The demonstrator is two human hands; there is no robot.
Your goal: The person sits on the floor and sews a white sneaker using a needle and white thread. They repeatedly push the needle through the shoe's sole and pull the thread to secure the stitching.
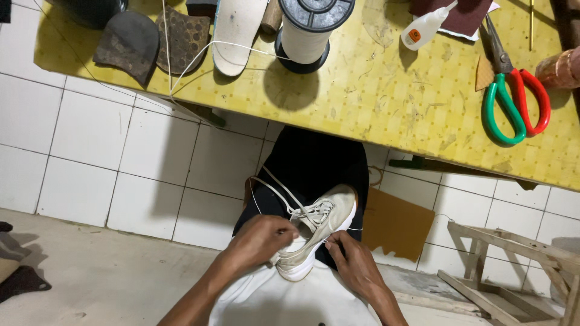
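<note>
**Both hands on a white shoe in the lap**

A white shoe (317,232) rests on the person's lap, low in the middle of the view, toe pointing away and sole edge turned toward the right. The left hand (260,240) sits on the near left side of the shoe, fingers (279,231) curled and pressed together around its upper edge — they appear to pinch something thin there, though what exactly is too small to tell. The right hand (353,256) lies against the sole side, fingers closed in on the rim of the shoe. White laces (275,187) trail loose from the shoe toward the far left, over dark trousers (314,163).

Beyond the knees stands a yellow counter (386,90). On it, at the far middle, is a spool of white thread (308,30), with a strand of thread (193,60) running left off it and down over the edge. Left of the spool lie a pale insole (235,36) and two dark heel pieces (130,45). On the right are scissors with one green and one red handle (513,96), and a small white glue bottle (426,25) farther back. A brown piece of cardboard (396,226) leans against the white tiled wall (90,157) just right of the shoe — a wooden frame (513,265) stands near right.
</note>
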